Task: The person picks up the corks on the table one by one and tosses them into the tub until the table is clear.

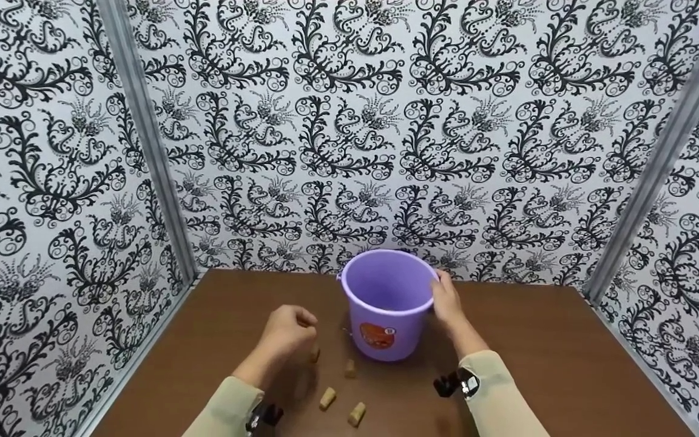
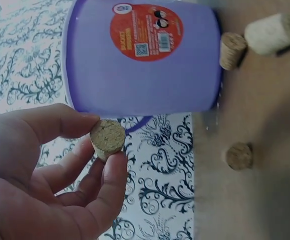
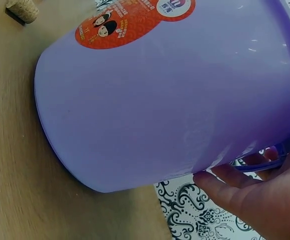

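A purple bucket with a red-orange sticker stands upright toward the back of the table. My right hand grips its right side at the rim, and in the right wrist view the fingers lie along the wall beside the purple handle. Left of the bucket, my left hand is raised over the table. It pinches a cork between thumb and fingers, seen in the left wrist view with its round end toward the camera.
Several corks lie on the brown table in front of the bucket, among them a cork nearest me, a cork beside it and a cork by the bucket's base. Patterned walls enclose the back and sides.
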A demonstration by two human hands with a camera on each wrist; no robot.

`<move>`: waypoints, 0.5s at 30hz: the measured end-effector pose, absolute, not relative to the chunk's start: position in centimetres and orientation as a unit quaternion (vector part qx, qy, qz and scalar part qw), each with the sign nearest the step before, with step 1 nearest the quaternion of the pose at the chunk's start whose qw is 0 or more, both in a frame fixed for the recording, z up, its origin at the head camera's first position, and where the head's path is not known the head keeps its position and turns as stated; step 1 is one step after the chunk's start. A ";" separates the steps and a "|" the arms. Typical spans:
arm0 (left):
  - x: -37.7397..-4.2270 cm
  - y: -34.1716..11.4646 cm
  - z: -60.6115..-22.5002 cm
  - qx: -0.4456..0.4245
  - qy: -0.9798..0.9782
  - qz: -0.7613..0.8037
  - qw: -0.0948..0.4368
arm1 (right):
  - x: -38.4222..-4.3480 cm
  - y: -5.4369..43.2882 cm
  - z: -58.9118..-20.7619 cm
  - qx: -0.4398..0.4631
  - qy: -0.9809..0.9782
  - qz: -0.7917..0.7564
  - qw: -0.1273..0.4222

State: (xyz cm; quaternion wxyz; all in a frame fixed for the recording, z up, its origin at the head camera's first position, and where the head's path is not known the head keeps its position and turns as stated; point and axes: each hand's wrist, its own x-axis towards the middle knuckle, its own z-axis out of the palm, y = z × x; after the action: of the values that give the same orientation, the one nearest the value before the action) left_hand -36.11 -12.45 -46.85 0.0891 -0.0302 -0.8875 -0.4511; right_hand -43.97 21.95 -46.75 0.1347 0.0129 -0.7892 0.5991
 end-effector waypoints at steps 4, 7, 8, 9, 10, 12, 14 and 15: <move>-36.6 -11.9 -45.9 -0.040 -0.888 -0.443 0.114 | -44.1 21.9 -46.9 0.020 -0.796 0.586 0.146; -37.1 -11.4 -45.1 -0.047 -0.885 -0.444 0.132 | -44.2 21.9 -46.9 0.024 -0.795 0.587 0.150; -37.2 -11.2 -44.8 -0.048 -0.883 -0.446 0.137 | -44.2 22.0 -47.0 0.024 -0.794 0.588 0.149; -37.3 -11.1 -44.6 -0.048 -0.882 -0.448 0.141 | -44.2 22.0 -47.0 0.025 -0.794 0.589 0.148; -37.4 -10.9 -44.3 -0.047 -0.880 -0.450 0.146 | -44.2 22.0 -47.0 0.025 -0.793 0.591 0.146; -37.5 -10.5 -43.9 -0.044 -0.877 -0.455 0.152 | -44.2 22.0 -46.9 0.025 -0.791 0.595 0.142; -37.7 -9.9 -43.6 -0.041 -0.870 -0.465 0.160 | -44.2 22.1 -46.9 0.022 -0.788 0.599 0.139; -37.8 -9.6 -43.4 -0.042 -0.866 -0.470 0.165 | -44.1 22.1 -46.8 0.020 -0.787 0.602 0.138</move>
State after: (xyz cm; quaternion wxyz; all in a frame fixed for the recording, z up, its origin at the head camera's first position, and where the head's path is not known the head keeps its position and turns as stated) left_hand -37.76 -9.57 -43.43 0.1648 -0.0416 -0.8663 -0.4697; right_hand -44.15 22.13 -46.84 0.1379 0.0203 -0.7865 0.6016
